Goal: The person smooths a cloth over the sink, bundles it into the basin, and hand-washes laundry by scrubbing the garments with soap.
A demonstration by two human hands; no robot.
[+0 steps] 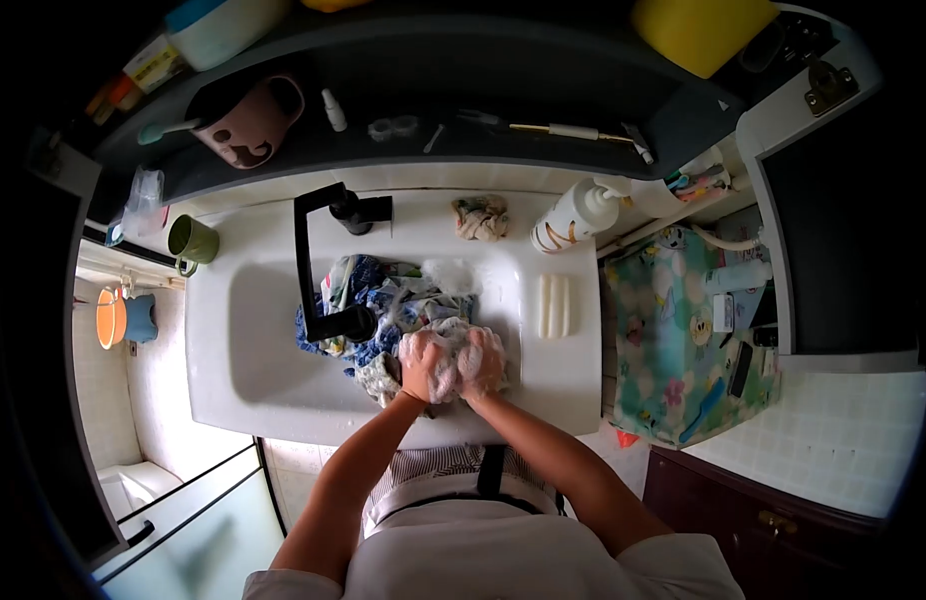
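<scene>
Soapy, wet patterned cloth (398, 300) in blue, white and green lies bunched in the white sink (258, 340). Both of my hands are together at the front of the basin, covered in suds. My left hand (423, 365) is closed on a lathered bunch of the cloth. Pressed against it from the other side, my right hand (481, 362) grips the same bunch. Foam hides most of the fingers and the part of the cloth between them. More white foam (448, 275) sits on the cloth behind my hands.
A black faucet (305, 250) arches over the basin, its spout just left of my hands. On the rim are a green mug (193, 243), a crumpled cloth (480, 217), a white pump bottle (575, 217) and a soap bar (554, 306). A dark shelf (383, 90) overhangs the back.
</scene>
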